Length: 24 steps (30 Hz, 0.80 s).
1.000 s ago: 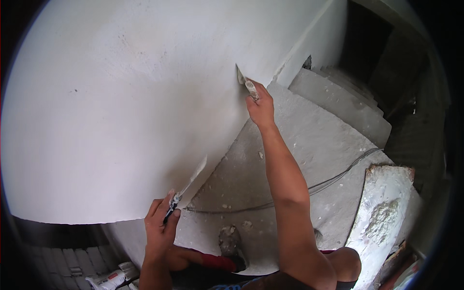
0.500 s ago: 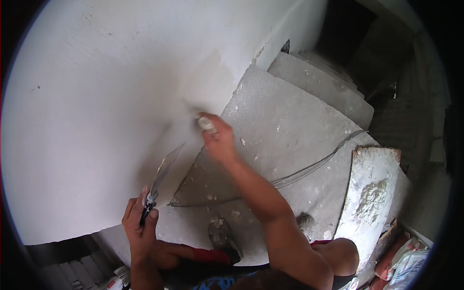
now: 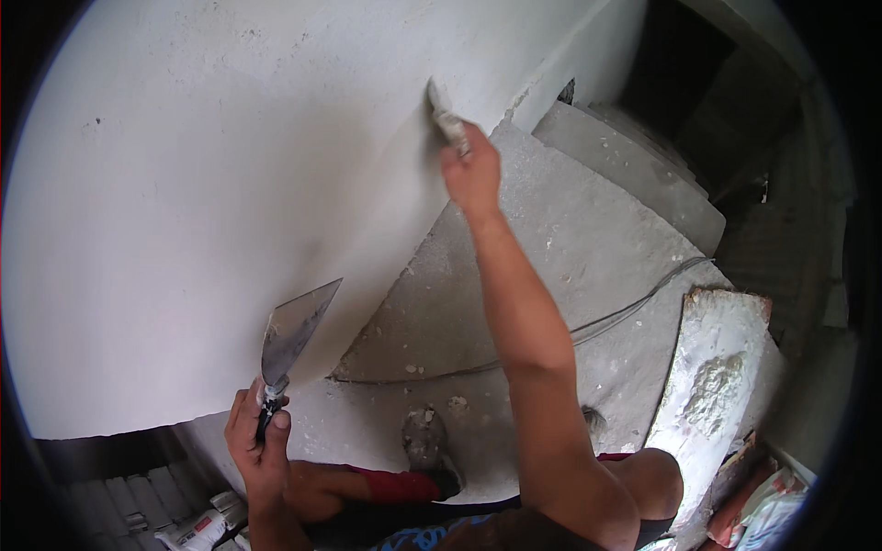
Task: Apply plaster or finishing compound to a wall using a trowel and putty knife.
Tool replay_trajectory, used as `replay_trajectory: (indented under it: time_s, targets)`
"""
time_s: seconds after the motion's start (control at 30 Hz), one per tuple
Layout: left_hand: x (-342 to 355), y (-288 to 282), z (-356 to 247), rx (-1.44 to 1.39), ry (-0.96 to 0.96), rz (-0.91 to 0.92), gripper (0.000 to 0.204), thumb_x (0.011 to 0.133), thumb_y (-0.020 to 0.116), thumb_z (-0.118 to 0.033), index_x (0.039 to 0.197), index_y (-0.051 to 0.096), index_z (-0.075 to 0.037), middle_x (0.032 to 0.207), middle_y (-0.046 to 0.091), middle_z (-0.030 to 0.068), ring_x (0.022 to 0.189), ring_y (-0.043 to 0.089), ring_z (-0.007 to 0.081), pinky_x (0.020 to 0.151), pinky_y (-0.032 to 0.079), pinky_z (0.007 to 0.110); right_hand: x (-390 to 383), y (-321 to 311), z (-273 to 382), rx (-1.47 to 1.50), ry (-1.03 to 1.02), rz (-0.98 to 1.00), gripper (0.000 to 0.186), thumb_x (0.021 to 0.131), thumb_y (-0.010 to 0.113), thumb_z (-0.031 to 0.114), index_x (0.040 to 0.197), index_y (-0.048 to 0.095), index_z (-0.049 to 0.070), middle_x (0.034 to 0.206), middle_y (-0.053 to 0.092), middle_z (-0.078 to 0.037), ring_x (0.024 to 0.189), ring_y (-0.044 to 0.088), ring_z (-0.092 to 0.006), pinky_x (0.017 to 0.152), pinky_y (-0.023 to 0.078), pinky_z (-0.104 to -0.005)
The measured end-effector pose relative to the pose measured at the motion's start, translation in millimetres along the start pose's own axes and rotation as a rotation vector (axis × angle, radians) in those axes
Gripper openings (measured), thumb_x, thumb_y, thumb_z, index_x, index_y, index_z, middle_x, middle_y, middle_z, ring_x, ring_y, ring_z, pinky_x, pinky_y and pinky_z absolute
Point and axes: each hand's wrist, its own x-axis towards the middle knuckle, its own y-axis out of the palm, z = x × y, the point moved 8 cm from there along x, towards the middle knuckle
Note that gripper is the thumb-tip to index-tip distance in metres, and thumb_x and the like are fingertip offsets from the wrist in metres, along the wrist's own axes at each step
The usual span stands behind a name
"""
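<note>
My left hand [image 3: 257,436] grips the dark handle of a trowel at the lower left, its pointed metal blade [image 3: 296,326] raised and turned flat-side toward me, smeared with grey. Higher up and right of middle, my right hand [image 3: 470,170] is closed on a light-coloured, putty-smeared handle of a scraper [image 3: 439,101]; its narrow blade lies at the face of the white curved wall [image 3: 165,220], and whether it touches is hard to tell. A darker patch and shadow show on the wall below that blade.
Concrete winder step [image 3: 551,239] beneath my right arm, crossed by thin cables [image 3: 614,320]; more steps [image 3: 625,184] climb to a dark opening. A white-coated board [image 3: 689,386] with a lump of putty stands at right, sacks [image 3: 763,510] below. My shoe [image 3: 424,441] is on concrete; grey blocks [image 3: 129,500] lie lower left.
My right hand swept down-left half a second ago and is now back up and right with the scraper. The trowel in my left hand has rotated to show its broad face.
</note>
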Motion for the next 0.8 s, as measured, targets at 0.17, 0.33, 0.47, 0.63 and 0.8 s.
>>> replay_trajectory:
  time_s: [0.17,0.33,0.47,0.63,0.8]
  targets:
    - [5.5,8.7,-0.3,-0.047,0.027,0.022,0.045,0.095,0.064,-0.020,0.133,0.059,0.004,0.091,0.059,0.0096,0.083,0.059,0.0158,0.075,0.047,0.028,-76.3,25.5,33.2,-0.110,-0.255,0.131,0.046,0.079,0.068,0.004,0.125,0.064,0.010,0.122,0.065,-0.012,0.114,0.063,-0.0333,0.100,0.050,-0.0363]
    - [-1.3,5.8,2.7,-0.115,-0.101,0.009,0.044,0.095,0.064,-0.020,0.132,0.060,0.003,0.090,0.063,0.0088,0.081,0.058,0.0146,0.075,0.047,0.028,-31.1,-24.2,29.6,0.229,-0.033,-0.006,0.048,0.079,0.055,-0.003,0.124,0.065,0.007,0.117,0.068,-0.017,0.109,0.066,-0.0311,0.097,0.049,-0.0357]
    - [-7.8,3.8,17.6,-0.137,-0.148,-0.004,0.042,0.095,0.064,-0.019,0.132,0.060,0.002,0.089,0.064,0.0077,0.076,0.055,0.0119,0.072,0.045,0.026,34.2,-30.6,35.9,0.046,-0.075,-0.107,0.045,0.080,0.055,0.002,0.124,0.065,0.005,0.115,0.067,-0.018,0.103,0.067,-0.0314,0.093,0.050,-0.0357]
    - [-9.6,-0.3,20.7,-0.079,-0.089,-0.007,0.042,0.096,0.063,-0.019,0.133,0.059,0.001,0.089,0.064,0.0057,0.068,0.049,0.0071,0.062,0.040,0.022,25.6,-5.3,49.1,-0.086,-0.092,-0.134,0.041,0.078,0.059,0.008,0.118,0.067,0.005,0.112,0.067,-0.015,0.102,0.065,-0.0342,0.090,0.052,-0.0390]
    - [-0.7,6.2,12.8,-0.181,-0.111,-0.036,0.045,0.097,0.063,-0.022,0.136,0.058,-0.001,0.089,0.064,0.0035,0.063,0.045,0.0046,0.057,0.037,0.020,-62.4,48.6,82.5,-0.184,-0.302,-0.088,0.043,0.074,0.075,0.010,0.116,0.065,0.009,0.119,0.063,-0.012,0.112,0.061,-0.0341,0.094,0.052,-0.0413]
